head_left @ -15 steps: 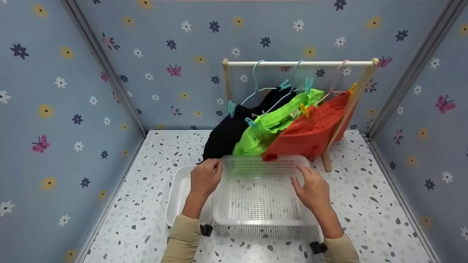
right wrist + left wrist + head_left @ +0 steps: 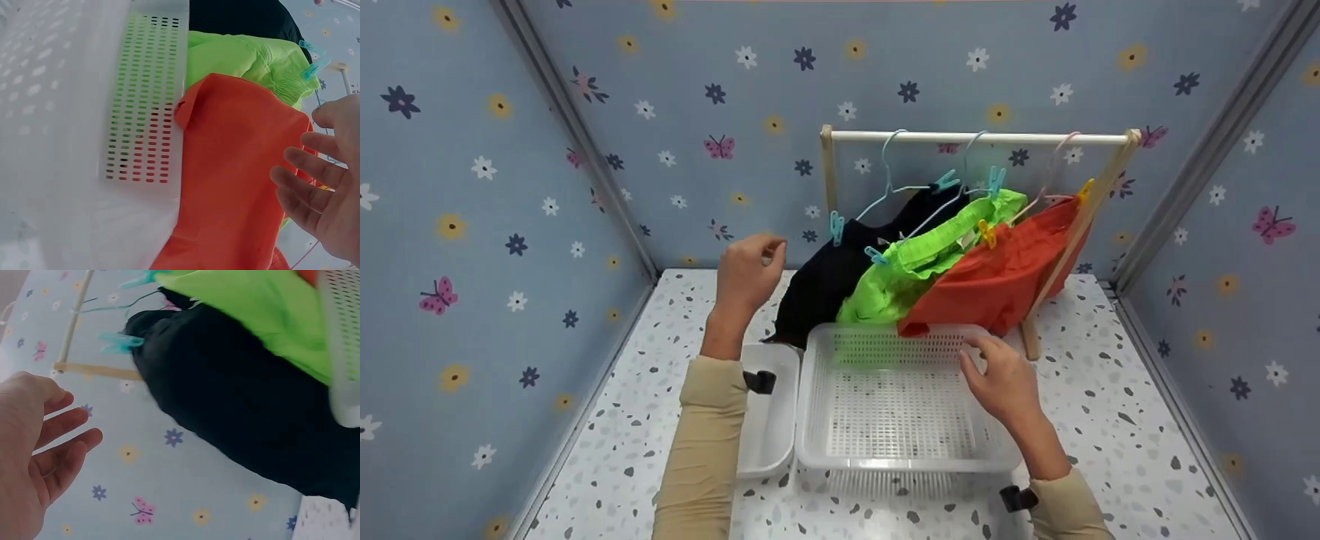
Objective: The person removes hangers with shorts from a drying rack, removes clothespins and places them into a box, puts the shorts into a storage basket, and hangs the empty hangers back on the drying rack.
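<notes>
My left hand (image 2: 748,274) is raised left of the black garment (image 2: 829,274), holding nothing, its fingers loosely bent in the left wrist view. Over the right rim of the white perforated basket (image 2: 909,463) hovers my right hand (image 2: 1003,379), fingers relaxed and apart with nothing in them. Behind the basket, the black garment, a neon green garment (image 2: 877,289) with a gathered waistband and an orange-red garment (image 2: 982,289) hang from a rack (image 2: 975,138). Each is clipped to a hanger by clothespins, such as a blue clothespin (image 2: 837,227) and a yellow clothespin (image 2: 987,234).
A shallow white tray (image 2: 784,427) stands left of the basket, partly covered by my left forearm. The speckled tabletop (image 2: 1140,450) is bounded by flowered walls (image 2: 660,187) at the back and both sides. The orange-red garment's lower corner overlaps the basket's back rim.
My left hand has moved up and leftward, away from the basket's back left corner. My right hand stays near the basket's right rim, almost in place. The view has tilted slightly.
</notes>
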Tool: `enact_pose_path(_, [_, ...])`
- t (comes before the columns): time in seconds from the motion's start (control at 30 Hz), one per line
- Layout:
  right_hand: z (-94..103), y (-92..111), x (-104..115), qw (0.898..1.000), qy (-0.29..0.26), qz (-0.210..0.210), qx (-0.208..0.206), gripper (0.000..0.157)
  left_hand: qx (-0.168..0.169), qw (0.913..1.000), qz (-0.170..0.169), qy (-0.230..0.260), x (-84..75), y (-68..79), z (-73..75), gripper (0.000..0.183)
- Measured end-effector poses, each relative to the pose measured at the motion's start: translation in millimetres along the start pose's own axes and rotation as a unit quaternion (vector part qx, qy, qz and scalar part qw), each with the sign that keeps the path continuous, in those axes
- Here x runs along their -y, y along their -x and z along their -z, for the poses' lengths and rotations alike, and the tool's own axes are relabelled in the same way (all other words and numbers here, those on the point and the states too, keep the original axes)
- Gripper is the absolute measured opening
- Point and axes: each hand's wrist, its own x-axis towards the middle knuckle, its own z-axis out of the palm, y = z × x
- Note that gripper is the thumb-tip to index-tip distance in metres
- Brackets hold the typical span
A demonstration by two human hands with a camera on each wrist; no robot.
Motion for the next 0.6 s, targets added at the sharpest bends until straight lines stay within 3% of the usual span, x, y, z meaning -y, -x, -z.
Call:
enact_pose_path(0.17, [4.2,-16.0,-2.1,1.000,-0.004,0.002,-0.011,0.017,0.015,0.9984,0.035,0.042,-2.5,-41.1,-1.1,0.019])
enact_pose_path(0.33, [6.2,-32.7,-2.6,0.999,-0.021,0.005,-0.023,0.009,0.056,0.9948,0.069,0.050,-6.7,-77.2,-9.4,0.022])
enact_pose_path(0.47, [6.4,-44.3,-2.0,0.999,-0.032,0.001,-0.029,0.006,0.086,0.9917,0.084,0.045,-7.4,-96.9,-17.8,0.026])
enact_pose_path(0.6, [6.3,-54.9,-0.1,0.998,-0.043,-0.020,-0.033,0.007,0.107,0.9855,0.111,0.071,-6.3,-112.4,-25.8,0.033])
